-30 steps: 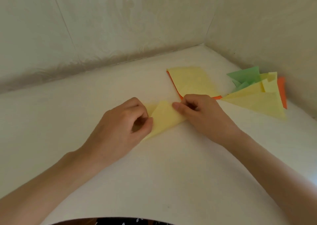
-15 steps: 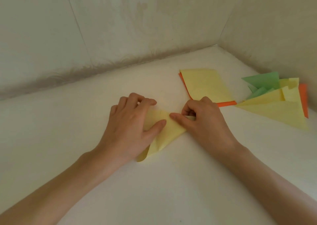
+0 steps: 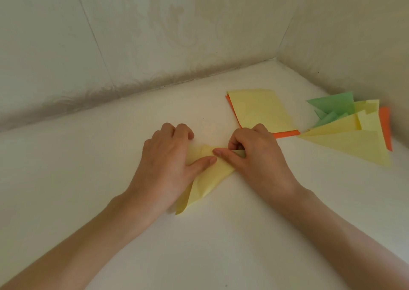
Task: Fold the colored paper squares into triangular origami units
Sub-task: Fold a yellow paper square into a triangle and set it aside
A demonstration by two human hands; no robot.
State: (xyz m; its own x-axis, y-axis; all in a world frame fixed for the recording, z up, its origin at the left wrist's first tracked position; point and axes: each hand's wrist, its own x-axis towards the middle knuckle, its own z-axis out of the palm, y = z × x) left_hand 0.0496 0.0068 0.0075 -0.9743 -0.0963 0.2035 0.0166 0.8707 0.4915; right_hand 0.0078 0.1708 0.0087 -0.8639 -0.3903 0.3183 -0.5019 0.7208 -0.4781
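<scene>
Yellow paper (image 3: 208, 179): part-folded, laid on bench (image 3: 99, 179). Held down by left hand (image 3: 168, 163), thumb flat. Right corner pinched by right hand (image 3: 254, 157). Step judged: flap being folded. Next: edges to be aligned, crease pressed.
</scene>
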